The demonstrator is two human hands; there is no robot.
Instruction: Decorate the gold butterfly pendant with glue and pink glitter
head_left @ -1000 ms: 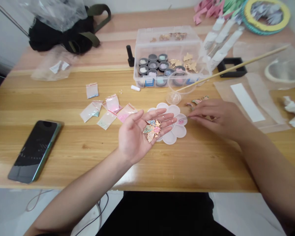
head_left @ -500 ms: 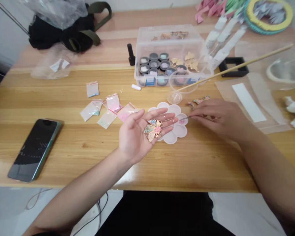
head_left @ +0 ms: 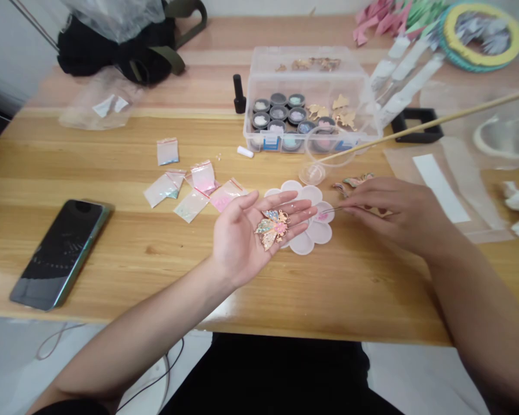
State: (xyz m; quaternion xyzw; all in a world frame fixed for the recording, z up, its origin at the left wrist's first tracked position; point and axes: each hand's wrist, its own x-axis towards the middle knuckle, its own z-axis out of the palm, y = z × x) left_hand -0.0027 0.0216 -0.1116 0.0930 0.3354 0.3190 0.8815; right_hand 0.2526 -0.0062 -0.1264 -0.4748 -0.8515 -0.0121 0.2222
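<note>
My left hand (head_left: pixel 242 236) is palm up with its fingers stretched out, and it holds a gold insect-shaped charm (head_left: pixel 273 229) on the palm. The charm has blue, green and pale glittery wings and a pink middle. Small pale specks lie on the fingers. Below the fingertips is a white flower-shaped palette (head_left: pixel 303 245), partly hidden by this hand. My right hand (head_left: pixel 393 216) is closed in a pinch on thin metal tweezers (head_left: pixel 338 208). Their tip is at a palette well with pink bits (head_left: pixel 324 215). Behind the right fingers lies another colourful charm (head_left: pixel 358 180), partly covered.
A clear box (head_left: pixel 311 138) holds several small pots and gold pieces. A wooden stick (head_left: pixel 428 124) leans across a clear cup (head_left: pixel 312 173). Small zip bags (head_left: pixel 190 204) and a phone (head_left: pixel 60 253) lie at left. A black bottle (head_left: pixel 239 95) stands by the box.
The whole view has shifted slightly. My left hand still bears the charm, and the tweezers in my right hand stay by the pink bits, with little movement.
</note>
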